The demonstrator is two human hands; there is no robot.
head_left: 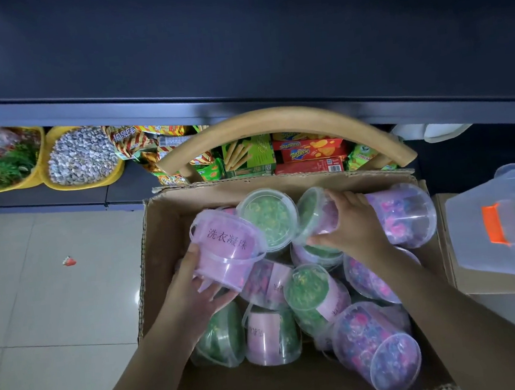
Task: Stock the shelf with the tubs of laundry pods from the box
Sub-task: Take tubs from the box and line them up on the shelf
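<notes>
**Q:** Where are the tubs found?

**A:** All are seen in the open brown cardboard box (156, 236), piled loosely, most of them on their sides. None is seen on the dark blue metal shelf (235, 39) above. The box appears to be set on a chair, whose curved wooden backrest (274, 121) shows beyond the far flap. This is presumably so that the stock is kept at reaching height, close under the shelf.

**Q:** What is held, and why so?

**A:** Two tubs at once.
- A clear plastic tub with a wide pink label (228, 248) is cupped by the left hand (193, 292). The thumb is pressed on the near side and the fingers are curled beneath. The tub is tilted and held clear of the pile.
- A clear tub with green pods behind its lid (313, 213), lying on its side by the far wall, is spanned by the right hand (352, 226). The fingers are spread over the top and the thumb is closed against the underside.

A grip round the body, rather than by the thin handles, is judged steadier for smooth round tubs.

**Q:** Arm pose?

**A:** Both forearms are reached forward and down into the box, the right one further across. The step is judged to be pick-up, with placing not yet begun.
</notes>
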